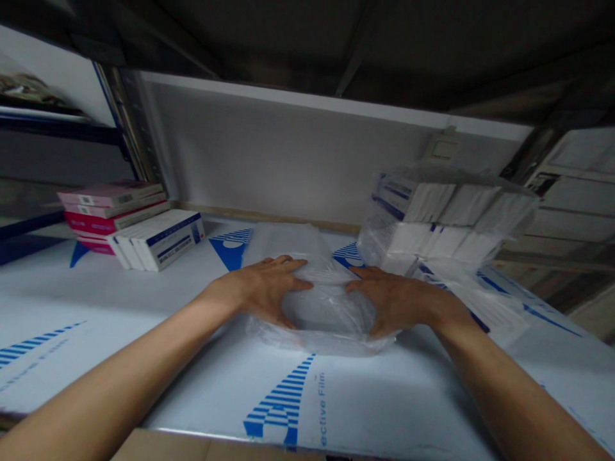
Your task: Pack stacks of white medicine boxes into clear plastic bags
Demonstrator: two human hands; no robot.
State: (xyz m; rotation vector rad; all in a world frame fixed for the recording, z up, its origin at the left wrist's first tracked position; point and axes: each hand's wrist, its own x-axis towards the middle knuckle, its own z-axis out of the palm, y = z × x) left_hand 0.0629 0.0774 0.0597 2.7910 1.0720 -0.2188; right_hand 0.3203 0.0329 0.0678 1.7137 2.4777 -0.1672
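Observation:
A pile of clear plastic bags [331, 310] lies on the film-covered shelf in front of me, crumpled at its near end and flatter toward the wall. My left hand [269, 288] rests on the left side of the plastic, its fingers spread. On the opposite side, my right hand [391, 298] touches the plastic with its fingers apart and pointing inward. Neither hand is wrapped round anything that I can see. Whether anything lies inside the plastic is unclear.
White boxes with blue stripes [166, 240] stand at the left beside stacked pink boxes [113, 208]. At the right, plastic-wrapped white boxes [437, 214] stand behind more white packs [485, 304]. A dark upper shelf [298, 45] hangs overhead. Brown cardboard [163, 446] is at the near edge.

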